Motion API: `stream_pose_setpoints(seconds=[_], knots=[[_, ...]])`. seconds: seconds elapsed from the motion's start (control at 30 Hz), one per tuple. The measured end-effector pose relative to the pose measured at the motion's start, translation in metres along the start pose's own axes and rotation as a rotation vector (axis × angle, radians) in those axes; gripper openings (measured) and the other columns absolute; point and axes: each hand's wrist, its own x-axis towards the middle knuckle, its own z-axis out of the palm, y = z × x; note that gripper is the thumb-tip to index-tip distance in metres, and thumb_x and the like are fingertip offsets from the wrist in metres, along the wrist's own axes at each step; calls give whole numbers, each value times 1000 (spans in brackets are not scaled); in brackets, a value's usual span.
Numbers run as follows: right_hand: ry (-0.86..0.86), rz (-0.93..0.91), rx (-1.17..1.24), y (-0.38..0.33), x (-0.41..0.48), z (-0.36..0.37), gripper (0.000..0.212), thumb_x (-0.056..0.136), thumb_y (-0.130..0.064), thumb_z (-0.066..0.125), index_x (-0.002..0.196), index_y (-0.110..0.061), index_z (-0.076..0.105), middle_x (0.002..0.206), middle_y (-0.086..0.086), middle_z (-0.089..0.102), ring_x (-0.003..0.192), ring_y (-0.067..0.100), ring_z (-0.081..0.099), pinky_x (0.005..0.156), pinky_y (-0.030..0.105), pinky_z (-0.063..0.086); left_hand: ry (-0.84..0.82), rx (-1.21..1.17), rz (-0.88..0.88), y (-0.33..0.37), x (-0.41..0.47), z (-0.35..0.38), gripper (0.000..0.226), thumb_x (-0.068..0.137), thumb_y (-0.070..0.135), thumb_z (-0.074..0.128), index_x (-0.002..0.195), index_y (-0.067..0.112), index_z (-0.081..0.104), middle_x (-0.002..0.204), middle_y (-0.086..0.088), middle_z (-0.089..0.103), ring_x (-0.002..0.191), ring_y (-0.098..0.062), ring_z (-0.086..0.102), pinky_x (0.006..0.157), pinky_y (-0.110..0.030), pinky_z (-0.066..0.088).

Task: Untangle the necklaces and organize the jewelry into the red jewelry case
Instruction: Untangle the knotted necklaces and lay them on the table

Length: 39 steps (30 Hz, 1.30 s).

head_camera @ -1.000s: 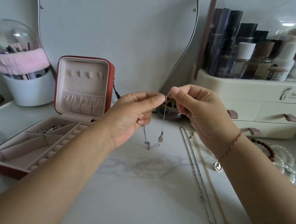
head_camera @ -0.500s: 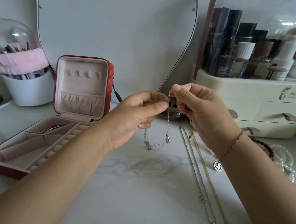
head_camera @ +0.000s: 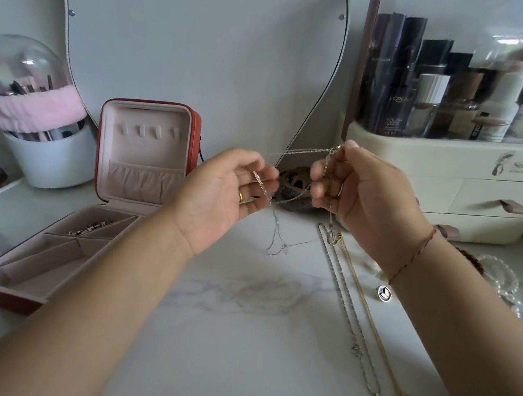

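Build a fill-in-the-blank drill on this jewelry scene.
The jewelry case is coloured ____. Its lid stands ____, not shut. The left hand and right hand hold a silver chain; the cord bracelet circles the ____ wrist.
Missing words: red, open, right.

A single wide-angle camera rode on the person's head, facing forward and down over the white grey-veined marble tabletop (head_camera: 238,340). It sat close: the left hand (head_camera: 218,199) and right hand (head_camera: 372,203) lay mid-frame, forearms running off the bottom edge.
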Motion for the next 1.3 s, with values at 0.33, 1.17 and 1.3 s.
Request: stream_pose_setpoints(seconds=[0.33,1.17,1.3], knots=[[163,43,-90,2,4,-6,24,102,-20,34,81,-11,42,60,8,55,37,17,45,43,23,34,62,-393,149,25,1,-22,25,89,28,47,65,21,47,62,5,47,55,-11,46,58,-22,45],[11,-29,-257,2,-1,-3,21,96,-20,50,76,-12,51,54,2,50,39,12,29,40,22,19,498,722,157,17,-1,-28,10,83,24,65,80,20,74,47,12,43,43,-8,37,45,-19,27],[-78,-101,-261,2,-2,-3,17,91,-20,57,90,-2,56,52,-1,45,43,10,27,42,20,18,498,1144,161,9,-4,-30,25,84,37,64,74,15,70,62,-11,56,61,-21,52,63,-28,41]])
